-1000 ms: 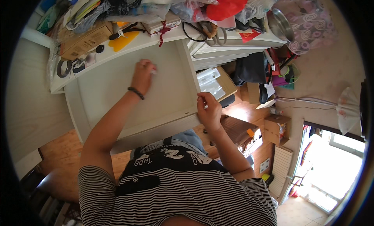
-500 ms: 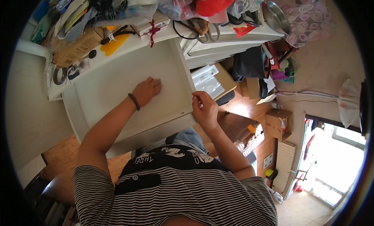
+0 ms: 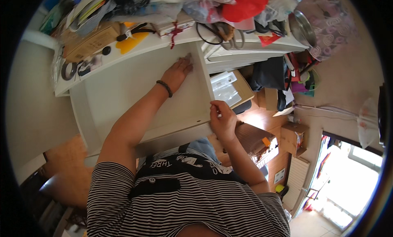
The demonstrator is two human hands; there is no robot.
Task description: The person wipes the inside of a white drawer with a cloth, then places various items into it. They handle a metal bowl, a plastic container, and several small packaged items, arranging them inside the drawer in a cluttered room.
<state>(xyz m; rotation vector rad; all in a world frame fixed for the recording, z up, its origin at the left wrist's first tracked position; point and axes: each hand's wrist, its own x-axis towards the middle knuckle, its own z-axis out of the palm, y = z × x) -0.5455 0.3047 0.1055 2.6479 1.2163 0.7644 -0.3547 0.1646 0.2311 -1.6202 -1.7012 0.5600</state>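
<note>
A pale, shallow drawer (image 3: 123, 83) is pulled out in front of my body, its inside bare. My left hand (image 3: 177, 73) reaches into it near the far right corner, palm down, a dark beaded bracelet (image 3: 164, 88) on the wrist. Its fingers press a small greyish wipe (image 3: 188, 56) against the drawer bottom; the wipe is blurred and mostly covered. My right hand (image 3: 224, 120) is closed round the drawer's near right corner, the fingers curled. A tiny white patch shows between those fingers, too small to name.
Behind the drawer, the crowded top holds a cardboard box (image 3: 92, 42), a black tape roll (image 3: 68, 70), a yellow flat piece (image 3: 132, 42), plastic bags and a red bag (image 3: 246, 6). A metal pan (image 3: 303, 28) stands far right. Right of the drawer lie clear plastic packaging (image 3: 226, 89) and boxes.
My left hand has slid away from me and to the right across the drawer bottom, towards its far right corner. My right hand stays at the near right corner. The whole view has shifted slightly.
</note>
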